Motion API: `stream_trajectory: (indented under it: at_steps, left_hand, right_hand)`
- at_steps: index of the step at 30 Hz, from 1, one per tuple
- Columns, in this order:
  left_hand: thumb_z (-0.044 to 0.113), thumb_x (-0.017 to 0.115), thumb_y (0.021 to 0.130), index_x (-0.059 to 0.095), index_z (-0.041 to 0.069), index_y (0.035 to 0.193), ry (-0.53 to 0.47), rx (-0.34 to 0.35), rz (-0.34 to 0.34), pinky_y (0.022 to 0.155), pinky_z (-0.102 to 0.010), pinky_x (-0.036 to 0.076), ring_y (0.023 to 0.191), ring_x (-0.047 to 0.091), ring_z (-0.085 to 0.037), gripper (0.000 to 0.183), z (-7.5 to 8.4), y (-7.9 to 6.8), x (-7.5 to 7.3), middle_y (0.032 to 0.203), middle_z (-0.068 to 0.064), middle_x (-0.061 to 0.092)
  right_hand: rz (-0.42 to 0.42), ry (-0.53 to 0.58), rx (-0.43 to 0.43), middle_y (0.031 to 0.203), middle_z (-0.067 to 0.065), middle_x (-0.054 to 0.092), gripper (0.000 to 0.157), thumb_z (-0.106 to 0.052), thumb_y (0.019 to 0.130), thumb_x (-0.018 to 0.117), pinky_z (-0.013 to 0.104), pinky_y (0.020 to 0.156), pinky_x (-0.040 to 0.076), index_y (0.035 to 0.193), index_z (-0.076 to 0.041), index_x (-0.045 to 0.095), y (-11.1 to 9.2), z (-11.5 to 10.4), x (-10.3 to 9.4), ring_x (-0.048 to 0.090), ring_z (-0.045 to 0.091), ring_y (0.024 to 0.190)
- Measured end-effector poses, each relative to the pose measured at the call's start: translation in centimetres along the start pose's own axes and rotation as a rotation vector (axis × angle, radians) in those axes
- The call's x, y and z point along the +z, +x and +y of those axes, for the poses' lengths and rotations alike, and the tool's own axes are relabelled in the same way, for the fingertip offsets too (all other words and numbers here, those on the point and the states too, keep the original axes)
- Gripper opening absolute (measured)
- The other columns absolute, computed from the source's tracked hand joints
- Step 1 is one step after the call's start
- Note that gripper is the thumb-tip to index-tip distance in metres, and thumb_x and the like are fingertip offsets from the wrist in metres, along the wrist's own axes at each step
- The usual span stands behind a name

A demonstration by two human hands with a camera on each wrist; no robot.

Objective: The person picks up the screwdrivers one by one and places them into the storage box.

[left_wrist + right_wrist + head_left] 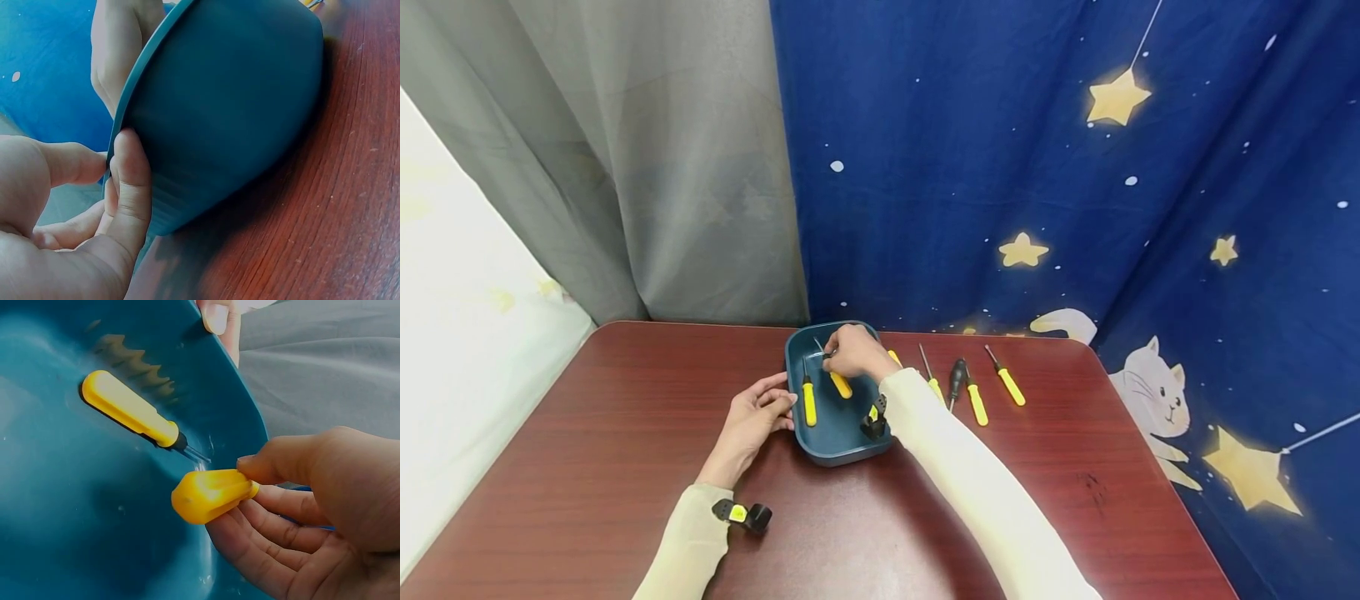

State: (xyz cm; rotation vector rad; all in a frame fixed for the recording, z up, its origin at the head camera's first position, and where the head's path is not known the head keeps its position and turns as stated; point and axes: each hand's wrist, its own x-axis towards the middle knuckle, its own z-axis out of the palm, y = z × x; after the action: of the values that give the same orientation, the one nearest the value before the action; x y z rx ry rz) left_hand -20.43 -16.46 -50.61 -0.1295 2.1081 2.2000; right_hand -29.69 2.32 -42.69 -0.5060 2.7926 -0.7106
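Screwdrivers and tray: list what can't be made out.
Right wrist: shaft of the held screwdriver, behind the right hand.
Left wrist: floor of the tray, behind its own wall.
Head: yellow handle beside the tray, partly covered by right sleeve.
Head: tip shapes of the other screwdrivers, too small.

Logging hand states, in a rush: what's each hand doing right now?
Left hand: closed, pinching the blue tray at its rim.
Right hand: closed, holding a yellow-handled screwdriver.
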Motion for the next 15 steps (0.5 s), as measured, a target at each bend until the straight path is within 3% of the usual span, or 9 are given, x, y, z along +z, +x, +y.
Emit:
stream_trajectory:
  at_steps: [5, 11, 15]
  left_hand:
    - [0.005, 0.063, 0.100, 0.048, 0.004, 0.149, -0.002, 0.004, -0.005, 0.065, -0.023, 0.061, 0.072, 0.063, -0.010, 0.051, 0.0, 0.0, 0.0, 0.095, -0.004, 0.064]
    - [0.004, 0.062, 0.100, 0.048, 0.005, 0.149, -0.006, -0.001, -0.002, 0.065, -0.023, 0.061, 0.071, 0.063, -0.010, 0.051, 0.0, -0.1, -0.1, 0.095, -0.003, 0.065]
    - [0.004, 0.062, 0.100, 0.048, 0.005, 0.149, -0.013, -0.002, -0.002, 0.064, -0.023, 0.061, 0.071, 0.063, -0.010, 0.051, 0.1, -0.1, -0.1, 0.094, -0.002, 0.065]
  right_hand:
    - [-0.039, 0.073, 0.024, 0.090, 0.005, 0.068, 0.019, -0.018, 0.094, 0.073, 0.022, 0.064, 0.059, 0.109, -0.005, 0.073, 0.3, -0.2, 0.4, 0.067, 0.014, 0.070]
    - [-0.075, 0.112, 0.047, 0.081, 0.004, 0.064, 0.008, -0.015, 0.094, 0.072, 0.024, 0.063, 0.061, 0.096, -0.008, 0.070, 0.8, -0.1, 1.0, 0.070, 0.017, 0.069]
    - [-0.085, 0.107, 0.050, 0.070, 0.002, 0.058, 0.014, -0.014, 0.094, 0.072, 0.027, 0.064, 0.062, 0.081, -0.009, 0.067, 1.0, -0.2, 1.2, 0.065, 0.014, 0.062]
